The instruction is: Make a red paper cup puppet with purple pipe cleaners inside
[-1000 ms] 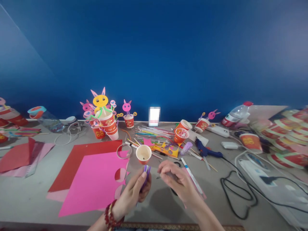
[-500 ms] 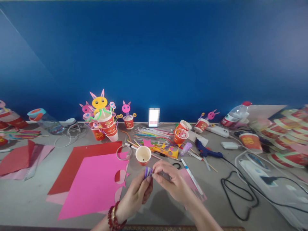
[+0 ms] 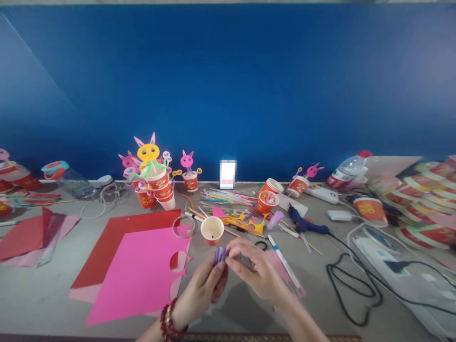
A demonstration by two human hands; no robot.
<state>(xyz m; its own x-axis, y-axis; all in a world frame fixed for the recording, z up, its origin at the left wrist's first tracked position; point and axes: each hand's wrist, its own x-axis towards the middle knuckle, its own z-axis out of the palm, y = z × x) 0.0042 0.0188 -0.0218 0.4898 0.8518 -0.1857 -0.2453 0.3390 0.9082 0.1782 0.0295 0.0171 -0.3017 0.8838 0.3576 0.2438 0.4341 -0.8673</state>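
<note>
My left hand [image 3: 204,281], with red beaded bracelets on its wrist, pinches a small purple and whitish striped piece [image 3: 220,255] whose kind I cannot make out. Close against it, my right hand [image 3: 254,270] has its thumb and forefinger pressed together at the piece's right side; whatever is between those fingertips is too small to name. Just beyond both hands stands an upright paper cup [image 3: 213,230] with a few dark specks inside. Pink paper [image 3: 138,275] with round cut-outs lies left of my left hand, over a red sheet [image 3: 107,247].
Straws, pens and yellow paper scraps [image 3: 245,222] lie behind the cup. A blue glue gun [image 3: 308,225] and its black cord [image 3: 333,280] lie to the right, near a power strip [image 3: 402,280]. Cups with rabbit figures [image 3: 156,180] stand at the back left. A white marker [image 3: 284,261] lies near my right hand.
Both hands stay together around the striped piece, with only a very slight shift. Nothing else has visibly moved on the table.
</note>
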